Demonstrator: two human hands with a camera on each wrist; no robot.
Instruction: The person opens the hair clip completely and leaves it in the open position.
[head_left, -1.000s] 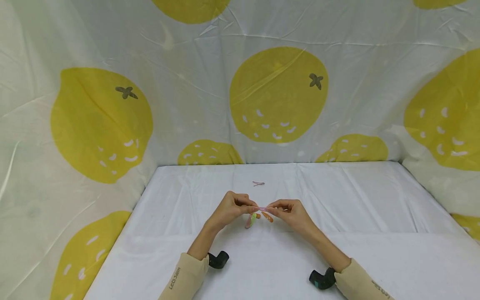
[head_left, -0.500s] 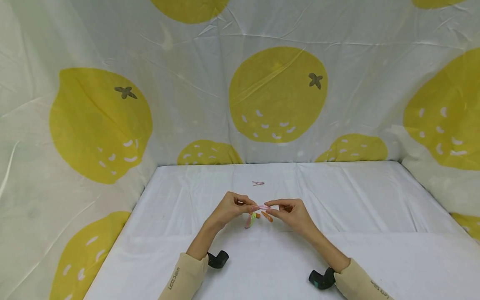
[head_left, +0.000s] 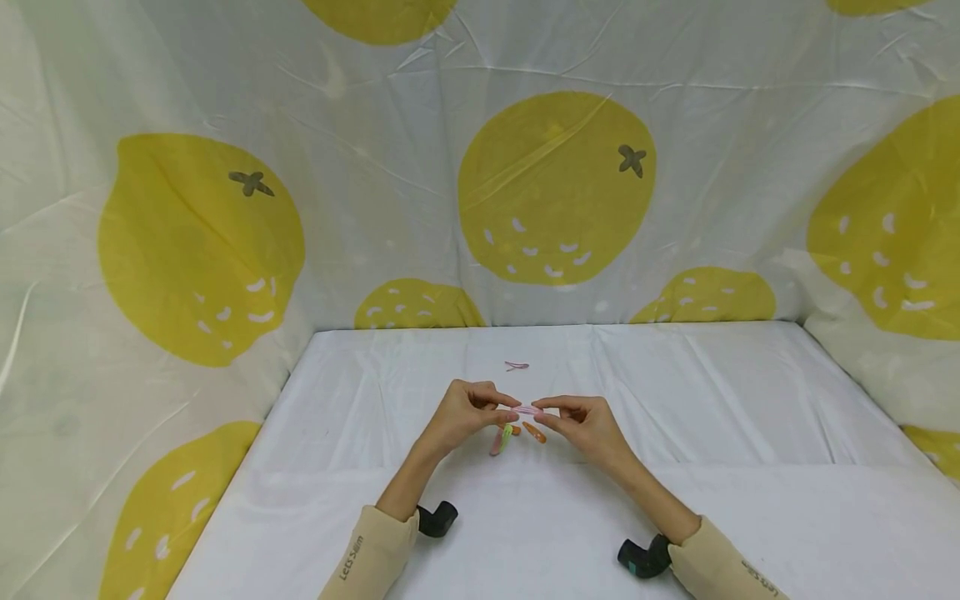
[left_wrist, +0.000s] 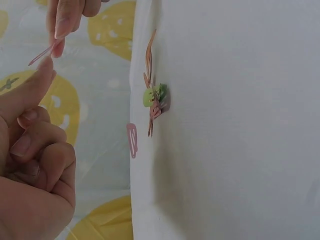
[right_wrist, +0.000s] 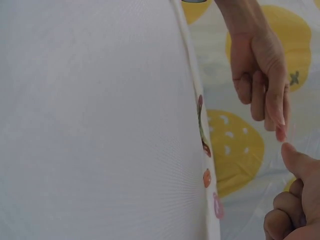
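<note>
A small pink hair clip (head_left: pixel 527 410) is held between both hands, above the table. The left hand (head_left: pixel 465 417) pinches its left end with thumb and index finger; the right hand (head_left: pixel 585 423) pinches the right end. In the left wrist view the pink clip (left_wrist: pixel 42 54) slants between the fingertips of the two hands. Just below the hands lie a green clip (head_left: pixel 507 432), a pink one (head_left: pixel 496 443) and an orange one (head_left: pixel 535 432), with more orange beside the green.
Farther back on the white table (head_left: pixel 675 392) lies another open pink clip (head_left: pixel 517 366). Black curved pieces (head_left: pixel 438 519) stick out at both sleeve cuffs. A curtain with yellow lemons (head_left: pixel 557 187) hangs behind the table.
The fingers have shifted slightly on the pink clip, and more of it shows between them than a second ago. Clips on the table have not moved.
</note>
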